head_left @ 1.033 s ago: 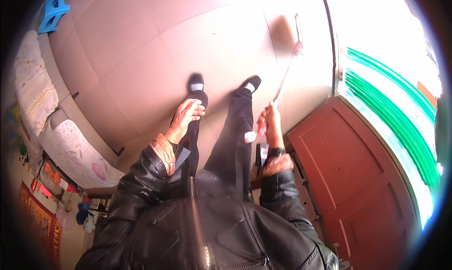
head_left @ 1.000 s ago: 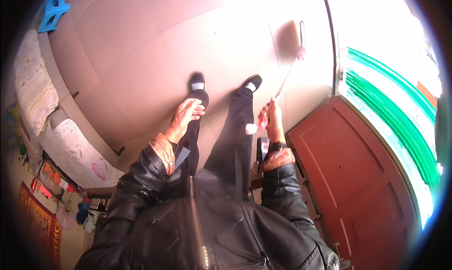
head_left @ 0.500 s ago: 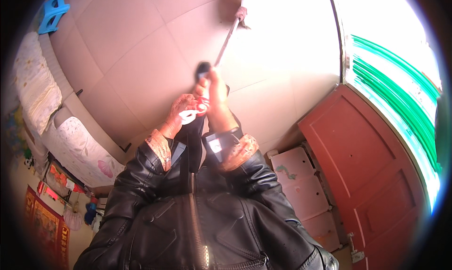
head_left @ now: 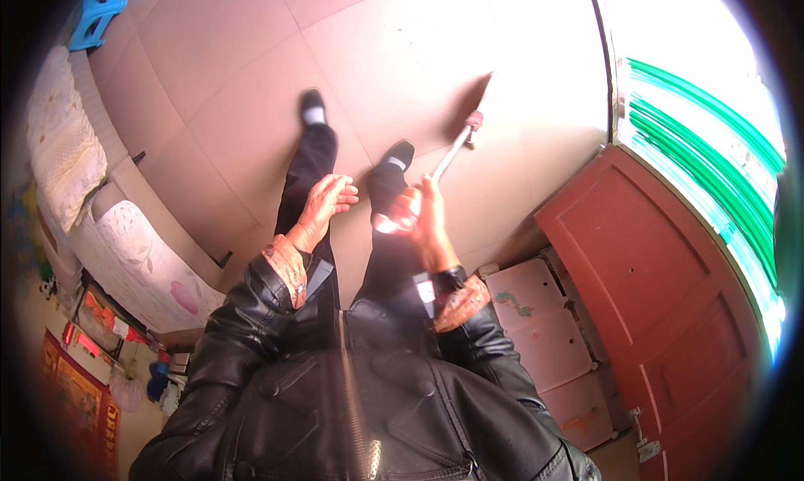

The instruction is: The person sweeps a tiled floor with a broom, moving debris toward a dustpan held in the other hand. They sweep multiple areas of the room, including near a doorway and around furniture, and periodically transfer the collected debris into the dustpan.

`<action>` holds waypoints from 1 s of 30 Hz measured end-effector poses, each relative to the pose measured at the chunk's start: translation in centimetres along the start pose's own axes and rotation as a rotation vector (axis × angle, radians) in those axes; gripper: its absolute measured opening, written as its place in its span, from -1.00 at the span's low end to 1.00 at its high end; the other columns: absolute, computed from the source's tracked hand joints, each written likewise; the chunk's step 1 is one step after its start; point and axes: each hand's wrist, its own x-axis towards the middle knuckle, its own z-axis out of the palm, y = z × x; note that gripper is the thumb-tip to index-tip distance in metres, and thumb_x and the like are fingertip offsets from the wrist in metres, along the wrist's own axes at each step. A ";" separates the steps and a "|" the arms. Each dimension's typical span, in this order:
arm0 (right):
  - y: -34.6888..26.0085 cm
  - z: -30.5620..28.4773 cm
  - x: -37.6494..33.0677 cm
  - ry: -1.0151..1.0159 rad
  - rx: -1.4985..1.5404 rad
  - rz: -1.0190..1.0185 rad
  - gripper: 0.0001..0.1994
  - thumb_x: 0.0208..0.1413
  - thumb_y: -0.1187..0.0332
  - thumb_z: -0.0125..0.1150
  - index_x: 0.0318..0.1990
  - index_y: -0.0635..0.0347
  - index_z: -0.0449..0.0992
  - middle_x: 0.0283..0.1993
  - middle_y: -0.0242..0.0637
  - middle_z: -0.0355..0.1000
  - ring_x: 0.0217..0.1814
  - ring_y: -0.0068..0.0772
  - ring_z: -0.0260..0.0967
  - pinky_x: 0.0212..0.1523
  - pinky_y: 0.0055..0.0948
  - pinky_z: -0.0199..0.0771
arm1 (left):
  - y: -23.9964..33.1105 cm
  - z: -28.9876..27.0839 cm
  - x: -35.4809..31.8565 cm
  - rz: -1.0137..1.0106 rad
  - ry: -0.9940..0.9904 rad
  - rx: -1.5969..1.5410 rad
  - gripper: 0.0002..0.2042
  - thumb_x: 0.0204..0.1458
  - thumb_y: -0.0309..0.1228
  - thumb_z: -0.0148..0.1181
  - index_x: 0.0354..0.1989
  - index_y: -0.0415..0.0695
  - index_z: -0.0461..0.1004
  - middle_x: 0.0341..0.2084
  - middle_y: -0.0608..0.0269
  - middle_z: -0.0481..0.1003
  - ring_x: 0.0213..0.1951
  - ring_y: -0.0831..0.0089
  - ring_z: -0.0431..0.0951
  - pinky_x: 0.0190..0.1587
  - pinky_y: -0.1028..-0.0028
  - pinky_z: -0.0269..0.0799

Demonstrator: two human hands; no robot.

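Observation:
My right hand [head_left: 425, 211] is wrapped round a white pole [head_left: 454, 152] in front of my right leg. The pole slants away to the right, towards the floor. A pinkish-brown lump [head_left: 475, 120] sits at its far part, with a thin dark edge beyond it; I cannot tell whether it is a mop or a broom. A bright white end shows just left of the fist, partly washed out by glare. My left hand [head_left: 322, 205] hovers over my left leg, empty, its fingers stretched out and apart from the pole.
Pale floor tiles [head_left: 243, 79] lie ahead, under my dark shoes [head_left: 311, 106]. A sofa with light covers [head_left: 142, 259] runs along the left, with a blue stool [head_left: 99, 13] beyond it. On the right are a red-brown door [head_left: 636, 246], pale boxes [head_left: 536, 313] and green strips [head_left: 712, 137] in the doorway.
My left hand has let go of the white pole's near end and opened. The right hand has swung the pole rightward and nearer. Both my shoes now show, the left one ahead.

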 end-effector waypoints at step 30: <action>10.5 15.0 2.4 -0.309 0.354 0.146 -0.65 0.12 0.07 -0.17 -0.61 0.03 0.07 -0.74 -0.51 -0.05 -0.74 -0.60 -0.07 -0.73 -0.56 0.02 | 7.9 -10.8 1.0 -0.012 -0.031 -0.086 -0.69 0.03 -0.13 0.00 -0.23 -0.12 0.35 -0.38 0.26 0.44 -0.34 0.51 0.45 -0.28 0.54 0.34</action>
